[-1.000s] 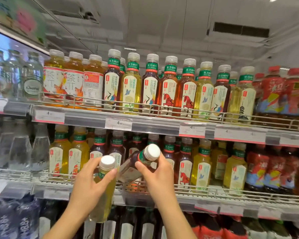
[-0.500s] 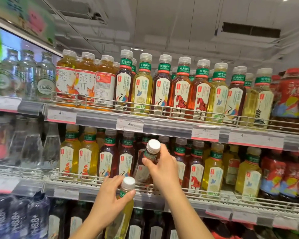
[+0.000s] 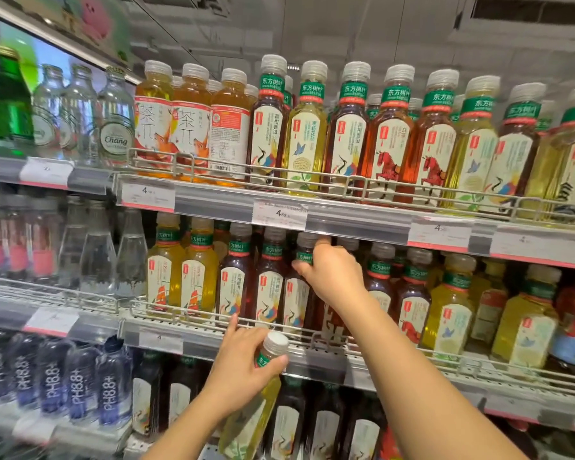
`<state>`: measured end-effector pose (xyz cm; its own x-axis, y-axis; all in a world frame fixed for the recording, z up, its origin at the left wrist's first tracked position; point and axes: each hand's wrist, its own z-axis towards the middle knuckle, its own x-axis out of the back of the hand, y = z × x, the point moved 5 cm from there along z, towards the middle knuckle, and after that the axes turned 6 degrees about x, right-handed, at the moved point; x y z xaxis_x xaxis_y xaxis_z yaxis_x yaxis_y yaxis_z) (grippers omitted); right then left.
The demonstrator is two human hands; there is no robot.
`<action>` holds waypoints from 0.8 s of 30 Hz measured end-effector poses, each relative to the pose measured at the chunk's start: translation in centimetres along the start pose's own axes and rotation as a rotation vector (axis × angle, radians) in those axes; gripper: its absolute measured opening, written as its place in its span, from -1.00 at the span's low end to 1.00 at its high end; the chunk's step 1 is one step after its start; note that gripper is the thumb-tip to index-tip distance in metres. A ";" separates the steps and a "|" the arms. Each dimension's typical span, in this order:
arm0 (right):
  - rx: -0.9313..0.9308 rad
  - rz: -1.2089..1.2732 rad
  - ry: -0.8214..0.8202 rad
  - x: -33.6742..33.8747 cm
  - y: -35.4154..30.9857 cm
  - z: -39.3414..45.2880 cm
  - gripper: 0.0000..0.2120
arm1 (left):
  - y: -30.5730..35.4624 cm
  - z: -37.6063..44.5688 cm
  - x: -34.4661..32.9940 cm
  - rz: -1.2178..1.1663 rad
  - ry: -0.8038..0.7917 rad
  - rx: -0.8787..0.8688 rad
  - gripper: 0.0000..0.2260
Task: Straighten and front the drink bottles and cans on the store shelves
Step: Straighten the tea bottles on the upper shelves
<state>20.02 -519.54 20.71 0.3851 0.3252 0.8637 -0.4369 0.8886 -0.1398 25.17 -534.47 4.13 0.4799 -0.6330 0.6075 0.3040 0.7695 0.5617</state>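
Right hand [image 3: 334, 273] grips a dark tea bottle [image 3: 296, 293] on the middle shelf [image 3: 312, 355], third of three dark ones; left hand [image 3: 243, 370] clutches one yellow bottle [image 3: 253, 413].

We see yellow-green bottle [image 3: 246, 423], white cap, green neck band, in left hand [image 3: 238, 370]; dark brown bottle [image 3: 296, 293], cream crane-print label, under right hand [image 3: 332, 277].

headroom: we see a slim gap between middle-row caps [image 3: 274, 233] and the price rail [image 3: 356, 224] above.
front: wire guard [image 3: 186, 315] bars low reach.
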 end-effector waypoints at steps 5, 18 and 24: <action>-0.036 0.127 0.098 -1.3 1.3 -0.6 -0.50 | -0.3 0.1 0.1 -0.001 -0.025 0.015 -0.70; -0.036 0.295 0.481 0.9 6.5 -5.2 -0.62 | 2.5 0.7 1.8 -0.106 -0.013 0.045 -0.58; -0.142 0.102 0.124 1.5 5.2 -0.9 -0.53 | 2.9 0.4 0.4 -0.100 -0.073 0.099 -0.59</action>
<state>19.12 -514.15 20.83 0.4458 0.4454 0.7764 -0.3629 0.8829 -0.2981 25.92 -532.55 6.21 0.3890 -0.7132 0.5832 0.2628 0.6926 0.6717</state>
